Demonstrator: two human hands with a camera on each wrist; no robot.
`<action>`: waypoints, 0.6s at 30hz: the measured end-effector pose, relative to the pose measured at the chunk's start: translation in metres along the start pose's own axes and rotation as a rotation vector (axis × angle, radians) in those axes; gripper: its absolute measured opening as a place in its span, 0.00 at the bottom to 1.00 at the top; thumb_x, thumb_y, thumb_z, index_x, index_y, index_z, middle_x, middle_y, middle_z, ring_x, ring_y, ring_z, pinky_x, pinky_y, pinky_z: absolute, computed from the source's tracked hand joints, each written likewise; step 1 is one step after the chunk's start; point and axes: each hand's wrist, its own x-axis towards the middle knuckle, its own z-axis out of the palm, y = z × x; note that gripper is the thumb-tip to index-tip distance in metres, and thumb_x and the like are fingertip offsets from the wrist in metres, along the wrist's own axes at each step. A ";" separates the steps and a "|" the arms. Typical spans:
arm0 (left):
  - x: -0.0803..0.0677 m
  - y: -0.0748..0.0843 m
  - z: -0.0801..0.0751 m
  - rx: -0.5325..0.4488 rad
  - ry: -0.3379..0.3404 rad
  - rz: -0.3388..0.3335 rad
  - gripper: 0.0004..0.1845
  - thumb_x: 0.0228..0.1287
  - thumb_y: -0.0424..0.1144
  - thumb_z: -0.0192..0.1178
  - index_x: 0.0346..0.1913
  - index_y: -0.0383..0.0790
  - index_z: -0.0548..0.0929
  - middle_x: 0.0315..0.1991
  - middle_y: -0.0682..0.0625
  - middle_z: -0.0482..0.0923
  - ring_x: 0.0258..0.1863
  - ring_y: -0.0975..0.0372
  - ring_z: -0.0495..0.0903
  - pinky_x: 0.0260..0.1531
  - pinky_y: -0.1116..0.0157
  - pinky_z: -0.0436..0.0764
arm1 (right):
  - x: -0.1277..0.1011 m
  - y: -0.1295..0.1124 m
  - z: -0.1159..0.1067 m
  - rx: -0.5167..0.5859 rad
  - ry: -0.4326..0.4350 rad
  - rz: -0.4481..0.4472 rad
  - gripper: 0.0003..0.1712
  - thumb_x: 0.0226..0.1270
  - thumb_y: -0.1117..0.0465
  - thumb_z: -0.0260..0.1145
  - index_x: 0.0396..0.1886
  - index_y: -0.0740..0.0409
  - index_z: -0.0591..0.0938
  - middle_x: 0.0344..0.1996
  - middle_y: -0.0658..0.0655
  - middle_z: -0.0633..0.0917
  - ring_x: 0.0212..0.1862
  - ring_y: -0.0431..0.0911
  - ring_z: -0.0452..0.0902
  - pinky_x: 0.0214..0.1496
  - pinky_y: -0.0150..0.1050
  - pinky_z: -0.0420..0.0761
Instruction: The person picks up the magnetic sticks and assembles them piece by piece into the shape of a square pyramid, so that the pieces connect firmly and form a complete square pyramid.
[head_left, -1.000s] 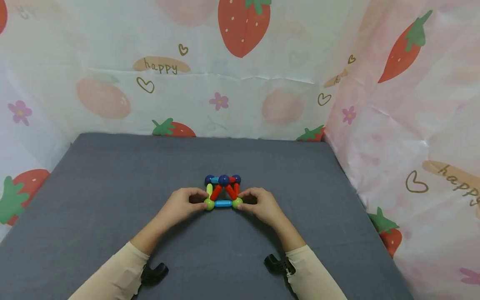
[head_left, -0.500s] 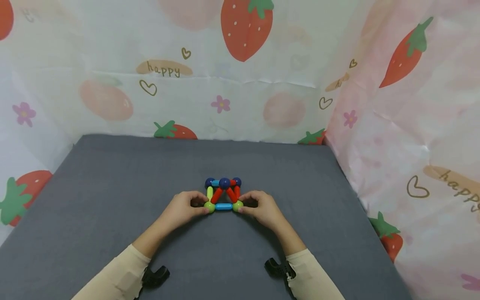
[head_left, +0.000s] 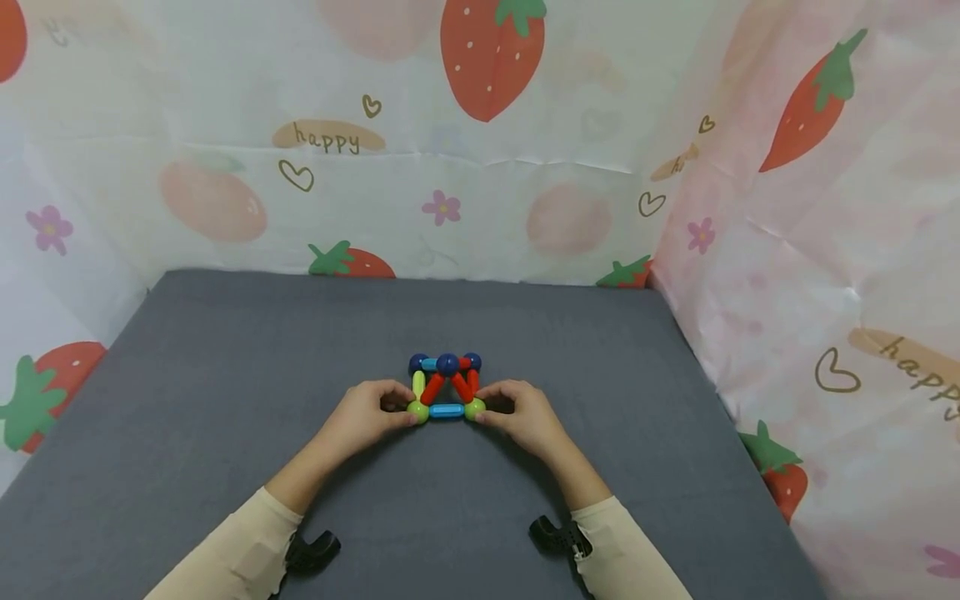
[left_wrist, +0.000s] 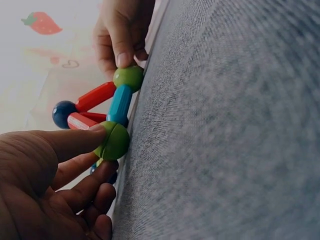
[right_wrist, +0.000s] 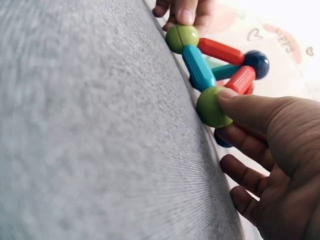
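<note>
A small frame of magnetic rods and balls stands on the grey cloth, midway between both hands. Its near side is a light-blue rod [head_left: 447, 411] joining two green balls. My left hand [head_left: 367, 412] pinches the left green ball [left_wrist: 116, 142] between thumb and fingers. The right green ball [right_wrist: 212, 107] is pinched by my right hand [head_left: 527, 414]. Two red rods [head_left: 432, 389] lean together up to a dark-blue ball [head_left: 447, 364]. Behind it are two more dark-blue balls, linked by blue and red rods. A yellow-green rod [head_left: 418, 383] rises at the left. Fingers partly hide the lower back.
Grey cloth [head_left: 247, 358] covers the table around the frame. Strawberry-print sheets [head_left: 480, 183] hang behind the table and along its sides. A black wrist mount [head_left: 311, 552] sticks out from the left sleeve, and another black mount [head_left: 551, 533] from the right.
The head view has shifted slightly, lowering the scene by a few pixels. Both hands keep the same hold on the green balls, and the frame looks unchanged.
</note>
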 end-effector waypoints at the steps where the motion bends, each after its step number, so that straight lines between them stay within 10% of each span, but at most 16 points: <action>1: 0.000 0.000 0.000 0.000 0.001 -0.002 0.13 0.63 0.45 0.74 0.49 0.49 0.88 0.42 0.56 0.87 0.41 0.64 0.83 0.45 0.58 0.82 | 0.000 0.000 0.001 0.002 0.002 -0.001 0.15 0.60 0.51 0.79 0.47 0.40 0.90 0.46 0.43 0.87 0.52 0.44 0.78 0.58 0.48 0.77; 18: 0.004 -0.008 -0.012 -0.013 0.028 -0.019 0.14 0.63 0.43 0.73 0.50 0.45 0.88 0.44 0.52 0.87 0.43 0.61 0.83 0.45 0.58 0.83 | 0.014 -0.018 0.007 0.036 -0.035 0.070 0.15 0.62 0.53 0.78 0.49 0.43 0.89 0.47 0.47 0.87 0.46 0.43 0.79 0.49 0.43 0.80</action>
